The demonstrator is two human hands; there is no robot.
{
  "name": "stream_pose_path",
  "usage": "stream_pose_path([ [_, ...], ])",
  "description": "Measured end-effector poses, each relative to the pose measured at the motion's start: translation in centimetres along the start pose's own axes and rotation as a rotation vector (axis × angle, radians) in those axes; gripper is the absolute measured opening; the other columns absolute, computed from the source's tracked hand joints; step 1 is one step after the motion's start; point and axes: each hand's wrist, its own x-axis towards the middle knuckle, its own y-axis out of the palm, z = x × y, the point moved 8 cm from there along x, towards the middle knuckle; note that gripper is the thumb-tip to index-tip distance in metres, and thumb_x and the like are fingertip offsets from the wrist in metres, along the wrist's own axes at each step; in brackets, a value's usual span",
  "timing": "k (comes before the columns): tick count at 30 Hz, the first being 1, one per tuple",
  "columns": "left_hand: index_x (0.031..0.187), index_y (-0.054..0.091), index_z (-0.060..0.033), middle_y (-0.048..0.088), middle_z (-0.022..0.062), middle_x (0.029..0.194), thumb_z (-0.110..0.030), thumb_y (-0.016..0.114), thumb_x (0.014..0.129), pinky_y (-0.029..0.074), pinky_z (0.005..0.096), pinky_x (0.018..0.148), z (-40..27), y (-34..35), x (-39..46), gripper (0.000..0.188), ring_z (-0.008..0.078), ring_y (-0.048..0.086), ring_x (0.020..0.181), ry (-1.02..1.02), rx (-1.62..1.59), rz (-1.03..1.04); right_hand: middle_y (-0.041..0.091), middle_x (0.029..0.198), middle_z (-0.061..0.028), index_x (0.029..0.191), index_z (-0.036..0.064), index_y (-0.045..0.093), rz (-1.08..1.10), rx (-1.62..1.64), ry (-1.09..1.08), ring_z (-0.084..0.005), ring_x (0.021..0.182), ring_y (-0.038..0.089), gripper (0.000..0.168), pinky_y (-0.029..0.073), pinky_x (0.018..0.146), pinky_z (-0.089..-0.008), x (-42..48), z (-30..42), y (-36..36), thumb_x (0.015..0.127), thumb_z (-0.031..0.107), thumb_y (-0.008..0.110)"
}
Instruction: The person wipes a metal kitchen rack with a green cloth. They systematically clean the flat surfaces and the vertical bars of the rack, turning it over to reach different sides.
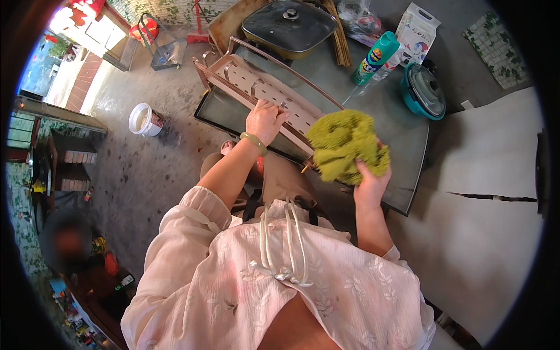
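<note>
A rose-gold metal rack [273, 94] with a perforated panel and several hooks rests tilted along the near edge of a glass-topped table [389, 140]. My left hand [264, 120], with a bangle at its wrist, grips the rack's near rail about midway along. In my right hand [372, 186] is a bunched-up, fluffy green cloth [343, 144]. The cloth lies over the rack's right end and hides part of it. Whether it presses on the metal cannot be told.
Behind the rack sits an electric skillet [291, 26] with a glass lid. A teal spray can [376, 59], clear plastic bottle [389, 65], white handled package [418, 35] and lidded teal pot [422, 92] stand farther right. A white bucket [146, 120] is on the floor; a person [68, 238] is at lower left.
</note>
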Motion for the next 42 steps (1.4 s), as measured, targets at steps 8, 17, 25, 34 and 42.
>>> stream_pose_path([
  [8,0.078,0.065,-0.0025,0.063,0.0079,0.082,-0.025,0.066,0.086,0.048,0.037,0.084,-0.2,-0.2,0.2,0.024,0.027,0.056,0.098,-0.017,0.033,0.014,0.059,0.126,-0.0109,0.129,0.001,0.054,0.004,-0.185,-0.193,-0.0227,0.117,0.057,0.053,0.043,0.102,-0.0328,7.3,1.1,-0.1,0.078,-0.011,0.065],
  [17,0.077,0.063,-0.0023,0.063,0.0086,0.086,-0.019,0.062,0.083,0.048,0.0379,0.087,0.2,0.6,0.4,0.018,0.0278,0.055,0.101,-0.078,0.065,0.065,0.049,0.136,-0.0132,0.127,0.014,0.055,0.269,-1.486,-0.576,-0.0336,0.12,0.052,0.061,0.049,0.092,-0.0428,10.4,-6.4,5.7,0.07,-0.001,0.068],
  [25,0.082,0.066,-0.0031,0.063,0.0074,0.088,-0.017,0.062,0.08,0.046,0.039,0.09,0.5,0.9,0.4,0.014,0.0265,0.053,0.105,-0.028,0.036,0.029,0.052,0.119,-0.0131,0.131,0.014,0.051,0.495,-1.681,-0.557,-0.0342,0.107,0.054,0.067,0.046,0.091,-0.0431,13.0,-9.2,9.7,0.068,-0.002,0.068],
  [34,0.073,0.059,-0.0005,0.06,0.0126,0.088,-0.008,0.062,0.079,0.046,0.0384,0.092,0.2,0.8,0.6,0.01,0.0315,0.053,0.107,0.028,0.007,0.007,0.055,0.109,-0.014,0.134,0.017,0.05,0.671,-1.556,-0.837,-0.0329,0.099,0.058,0.062,0.05,0.083,-0.0424,15.5,-12.2,18.8,0.075,0.004,0.065],
  [42,0.075,0.062,-0.0042,0.061,0.0086,0.089,-0.012,0.064,0.078,0.046,0.0389,0.088,-0.1,0.5,0.5,0.009,0.0281,0.054,0.105,0.043,0.032,-0.033,0.052,0.114,-0.0138,0.141,0.025,0.045,0.871,-1.597,-0.843,-0.0356,0.099,0.058,0.074,0.054,0.08,-0.0433,18.1,-15.9,25.8,0.074,-0.003,0.063],
])
